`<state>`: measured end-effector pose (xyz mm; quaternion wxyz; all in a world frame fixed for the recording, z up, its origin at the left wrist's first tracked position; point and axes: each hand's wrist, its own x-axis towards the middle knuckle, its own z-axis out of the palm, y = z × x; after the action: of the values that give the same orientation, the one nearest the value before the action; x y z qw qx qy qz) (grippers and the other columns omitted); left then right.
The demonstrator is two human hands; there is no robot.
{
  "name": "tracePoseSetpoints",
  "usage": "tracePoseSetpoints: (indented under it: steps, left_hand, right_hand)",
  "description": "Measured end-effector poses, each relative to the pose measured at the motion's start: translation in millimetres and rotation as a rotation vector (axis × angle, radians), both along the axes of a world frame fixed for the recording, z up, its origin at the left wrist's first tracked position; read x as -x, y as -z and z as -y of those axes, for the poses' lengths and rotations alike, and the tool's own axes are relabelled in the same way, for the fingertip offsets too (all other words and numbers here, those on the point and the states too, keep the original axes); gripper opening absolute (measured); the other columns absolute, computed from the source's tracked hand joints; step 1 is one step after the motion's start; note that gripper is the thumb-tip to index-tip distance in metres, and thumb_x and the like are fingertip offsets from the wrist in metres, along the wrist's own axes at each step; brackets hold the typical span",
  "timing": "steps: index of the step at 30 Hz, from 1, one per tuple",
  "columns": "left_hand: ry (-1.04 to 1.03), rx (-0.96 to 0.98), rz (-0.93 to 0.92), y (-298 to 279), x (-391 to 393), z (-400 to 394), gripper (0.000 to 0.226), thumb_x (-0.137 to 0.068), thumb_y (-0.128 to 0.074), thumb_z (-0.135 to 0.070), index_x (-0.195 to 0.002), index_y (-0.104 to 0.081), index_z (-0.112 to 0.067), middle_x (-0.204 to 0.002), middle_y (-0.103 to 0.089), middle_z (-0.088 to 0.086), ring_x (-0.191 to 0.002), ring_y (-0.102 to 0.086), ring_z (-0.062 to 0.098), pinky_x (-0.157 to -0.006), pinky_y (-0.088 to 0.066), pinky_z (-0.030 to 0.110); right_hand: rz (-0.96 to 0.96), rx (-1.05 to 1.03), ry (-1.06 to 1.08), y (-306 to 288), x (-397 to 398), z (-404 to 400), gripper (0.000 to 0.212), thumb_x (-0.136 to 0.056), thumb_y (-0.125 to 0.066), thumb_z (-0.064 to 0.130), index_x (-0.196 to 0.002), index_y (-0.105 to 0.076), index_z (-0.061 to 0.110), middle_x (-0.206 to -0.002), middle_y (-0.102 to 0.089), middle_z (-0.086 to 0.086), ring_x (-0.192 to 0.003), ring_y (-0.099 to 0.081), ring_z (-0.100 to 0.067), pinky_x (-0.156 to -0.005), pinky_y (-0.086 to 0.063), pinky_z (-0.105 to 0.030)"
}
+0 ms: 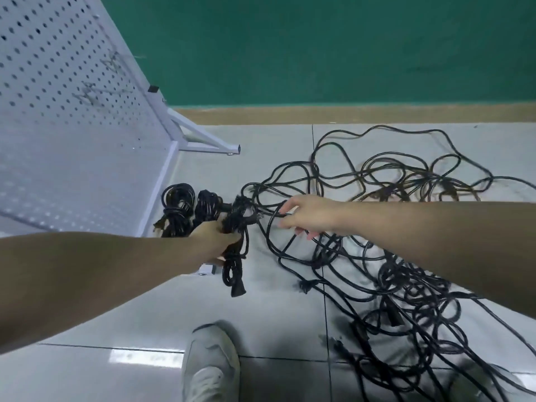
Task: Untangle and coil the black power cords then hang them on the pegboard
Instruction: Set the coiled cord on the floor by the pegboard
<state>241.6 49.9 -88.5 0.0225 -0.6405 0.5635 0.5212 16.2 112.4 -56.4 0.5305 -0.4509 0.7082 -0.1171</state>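
A big messy pile of black cords point(391, 256) covers the floor point(261, 320) on the right side of the frame, from the middle down to the lower right corner. The loops cross over each other many times, so most of the untangling looks like it is not done yet.

Just left of the middle, two small coiled bundles point(188, 208) lie on the floor beside the foot of the pegboard point(72, 111). They look finished but are not hung up. No cords can be seen on the pegboard, which fills the upper left.

The left hand point(216, 240) is closed around a third bundle point(235, 236), which hangs down with its plug at the bottom. The right hand point(307, 216) is partly open over the pile, its fingers hooked around one loose loop of cord.

My guess is that the job is at an early stage: a few cords are coiled, many are left, and all the hanging is still to do.

A grey shoe point(210, 364) shows at the bottom middle.
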Motion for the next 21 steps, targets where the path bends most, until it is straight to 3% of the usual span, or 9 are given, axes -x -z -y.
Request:
tracePoseSetpoints:
  steps: [4,7,9,11,14,18,21]
  left_hand:
    - [0.038,-0.024,0.111,18.5,-13.6,9.4,0.016,-0.096,-0.070,-0.026,-0.097,-0.065,-0.010,-0.087,-0.064,0.009,-0.071,-0.066,0.021,-0.065,-0.064,0.035]
    - [0.093,-0.022,0.177,24.0,-22.0,16.7,0.016,-0.095,-0.071,-0.026,-0.101,-0.063,-0.013,-0.085,-0.067,0.009,-0.069,-0.067,0.020,-0.066,-0.064,0.037]
    - [0.115,0.001,0.190,25.3,-22.4,21.4,0.020,-0.093,-0.074,-0.026,-0.100,-0.060,-0.013,-0.078,-0.067,0.007,-0.062,-0.064,0.018,-0.057,-0.059,0.033]
    - [0.163,0.061,0.206,23.0,-20.4,25.0,0.024,-0.090,-0.075,-0.027,-0.103,-0.056,-0.019,-0.080,-0.067,0.005,-0.062,-0.061,0.018,-0.057,-0.053,0.031]
    - [0.326,0.220,0.229,11.9,-10.2,27.0,0.032,-0.091,-0.072,-0.030,-0.115,-0.051,-0.026,-0.101,-0.062,-0.002,-0.075,-0.062,0.017,-0.068,-0.055,0.036]
    - [0.464,0.339,0.136,-7.1,12.3,20.5,0.044,-0.092,-0.071,-0.029,-0.129,-0.048,-0.025,-0.125,-0.051,-0.004,-0.094,-0.057,0.013,-0.079,-0.047,0.024]
    - [0.521,0.405,0.071,-26.1,29.8,10.6,0.056,-0.092,-0.069,-0.025,-0.140,-0.042,-0.022,-0.138,-0.044,-0.002,-0.100,-0.057,0.015,-0.084,-0.047,0.027]
  right_hand:
    - [0.117,-0.086,0.206,37.5,-12.4,11.8,0.042,-0.093,-0.068,0.043,-0.121,-0.055,0.015,-0.113,-0.066,-0.005,-0.104,-0.064,-0.018,-0.083,-0.055,-0.033]
    - [0.241,-0.113,0.310,46.8,-19.5,20.3,0.018,-0.096,-0.065,0.032,-0.101,-0.060,0.016,-0.108,-0.073,-0.006,-0.105,-0.069,-0.018,-0.098,-0.054,-0.038]
    - [0.298,-0.112,0.323,45.0,-23.0,24.1,0.012,-0.098,-0.057,0.023,-0.104,-0.060,0.014,-0.099,-0.078,-0.002,-0.103,-0.071,-0.016,-0.102,-0.052,-0.038]
    - [0.288,-0.097,0.310,40.5,-25.2,24.5,0.011,-0.097,-0.051,0.018,-0.105,-0.058,0.014,-0.095,-0.079,-0.003,-0.093,-0.072,-0.016,-0.099,-0.054,-0.037]
    - [0.200,-0.016,0.189,26.8,-26.6,18.9,0.013,-0.101,-0.042,0.019,-0.097,-0.054,0.017,-0.087,-0.075,-0.003,-0.081,-0.066,-0.019,-0.089,-0.057,-0.036]
    - [-0.009,0.179,0.004,3.5,-22.5,9.8,0.027,-0.107,-0.037,0.030,-0.101,-0.055,0.010,-0.071,-0.069,-0.001,-0.068,-0.060,-0.021,-0.078,-0.056,-0.037]
    - [-0.144,0.277,-0.107,-18.9,-11.8,0.8,0.035,-0.108,-0.035,0.034,-0.102,-0.057,0.008,-0.066,-0.067,0.001,-0.056,-0.058,-0.008,-0.068,-0.052,-0.032]
